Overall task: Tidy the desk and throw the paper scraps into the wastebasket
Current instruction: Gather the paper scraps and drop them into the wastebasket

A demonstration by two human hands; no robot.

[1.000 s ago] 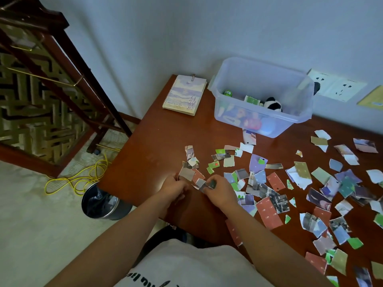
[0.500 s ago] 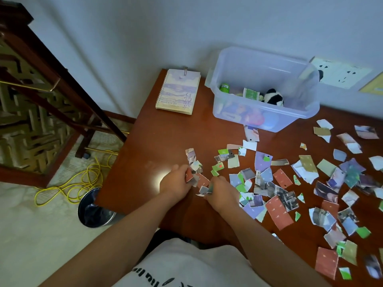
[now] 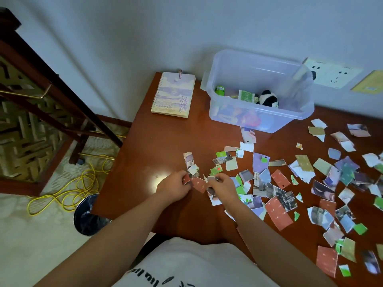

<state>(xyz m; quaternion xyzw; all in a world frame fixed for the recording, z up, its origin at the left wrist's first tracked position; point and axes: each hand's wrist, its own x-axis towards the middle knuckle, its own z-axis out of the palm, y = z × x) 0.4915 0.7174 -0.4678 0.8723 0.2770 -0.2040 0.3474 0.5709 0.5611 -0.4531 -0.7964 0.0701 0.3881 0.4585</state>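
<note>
Many torn paper scraps [image 3: 278, 179] in red, green, purple and grey lie spread over the right half of the brown wooden desk [image 3: 157, 146]. My left hand [image 3: 174, 187] pinches a red scrap at the left end of the pile. Close beside it, my right hand [image 3: 224, 189] holds a few small scraps in curled fingers. More scraps [image 3: 191, 165] lie just beyond my hands. The dark round wastebasket [image 3: 89, 216] stands on the floor by the desk's front left corner, partly hidden under the desk edge.
A clear plastic bin [image 3: 259, 90] with a panda toy and small items stands at the desk's back. A spiral notebook [image 3: 174, 95] lies to its left. A yellow cable [image 3: 68, 191] coils on the floor near a dark wooden frame [image 3: 41, 96].
Both hands moved slightly forward on the desk and kept gathering scraps. My left hand has picked up a red scrap. The camera view tilted upward a little.
</note>
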